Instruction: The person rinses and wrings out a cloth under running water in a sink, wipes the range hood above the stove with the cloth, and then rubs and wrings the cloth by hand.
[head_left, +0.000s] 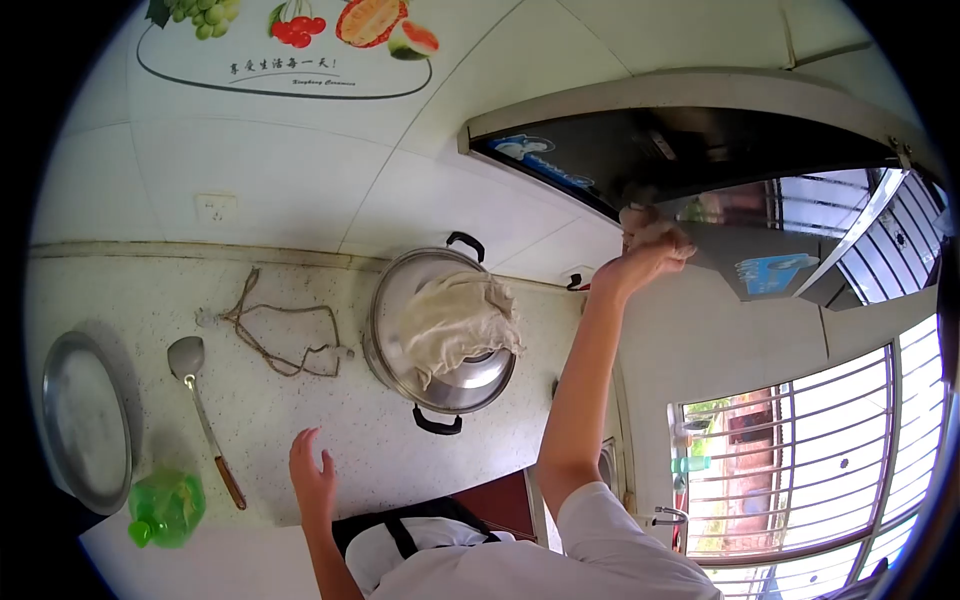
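Observation:
My right hand (655, 252) is raised against the dark lower edge of the range hood (700, 150). Its fingers are closed, and a small pale lump shows beside them that I cannot make out. My left hand (314, 478) hovers over the front of the counter with its fingers apart and nothing in them. Between the hands, at the back, stands a steel pot (385, 345) with black side handles. A crumpled beige cloth (455, 320) is draped over its shiny lid (478, 376).
Left on the speckled counter (285, 410) are a metal tray (88, 425), a spatula (205, 415), a green plastic bottle (168, 508) and a looped brown cord (270, 345). A wall socket (216, 209) is behind. A barred window (790, 450) and a tap (670, 516) are at right.

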